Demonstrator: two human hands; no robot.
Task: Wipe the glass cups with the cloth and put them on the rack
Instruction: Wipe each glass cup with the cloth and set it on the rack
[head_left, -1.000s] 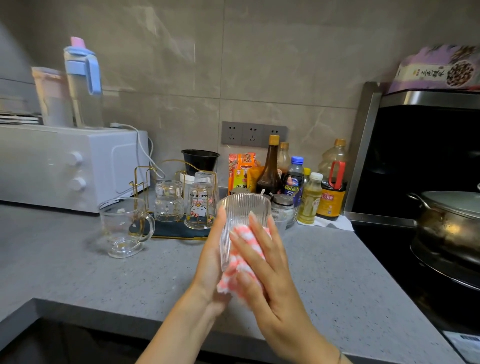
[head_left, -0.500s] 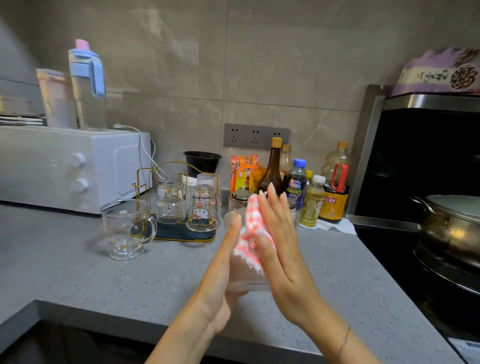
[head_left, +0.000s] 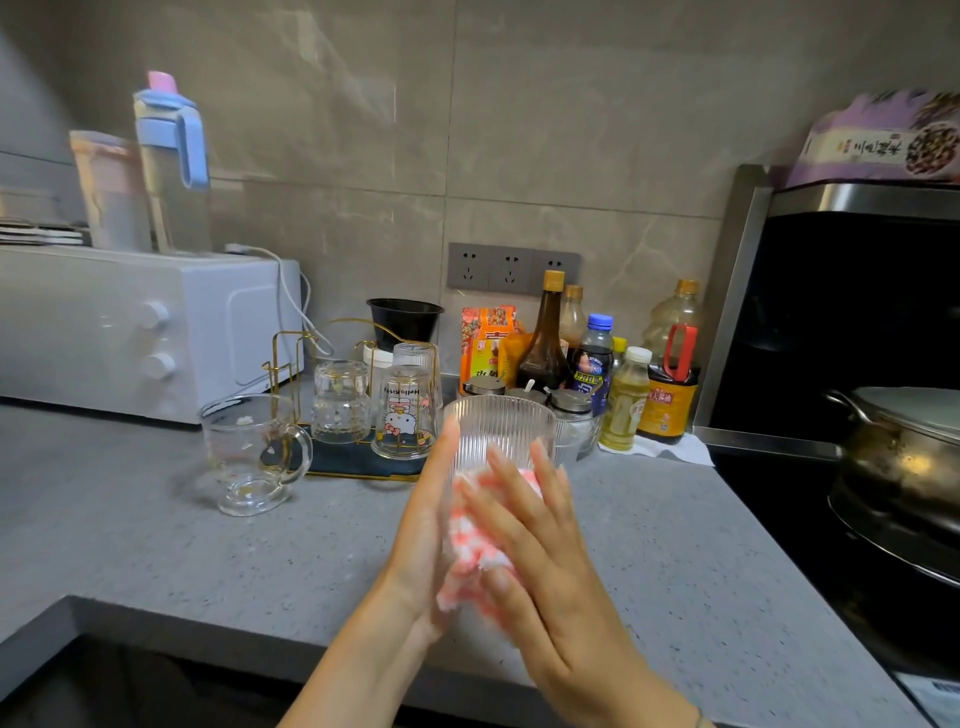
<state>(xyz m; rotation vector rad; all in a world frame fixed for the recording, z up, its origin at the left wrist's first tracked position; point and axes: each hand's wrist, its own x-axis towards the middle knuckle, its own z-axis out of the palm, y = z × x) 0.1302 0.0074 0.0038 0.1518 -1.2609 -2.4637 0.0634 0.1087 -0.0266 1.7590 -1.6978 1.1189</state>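
Sandwiching the glass (head_left: 501, 431) between two flat hands, above the counter (head_left: 156, 545) and clear of it. Pressing on its left wall with the left hand (head_left: 426, 525), fingers straight. Pressing the cloth (head_left: 470, 530) onto its right wall with the right hand (head_left: 540, 561), fingers straight and spread, none curled round anything. Carried upright, mouth up, long axis vertical. Reads as mid-wipe, with racking not yet done.

For racking, go away and to the left of the grip, to the rack (head_left: 291, 348), on the left hand's side and so nearer that hand. Probably calls for turning the axis over, mouth down (as with the three cups (head_left: 405, 415) already standing inverted there). Also leaves a mug (head_left: 249, 457) upright just left of the rack, likely awaiting its wipe.
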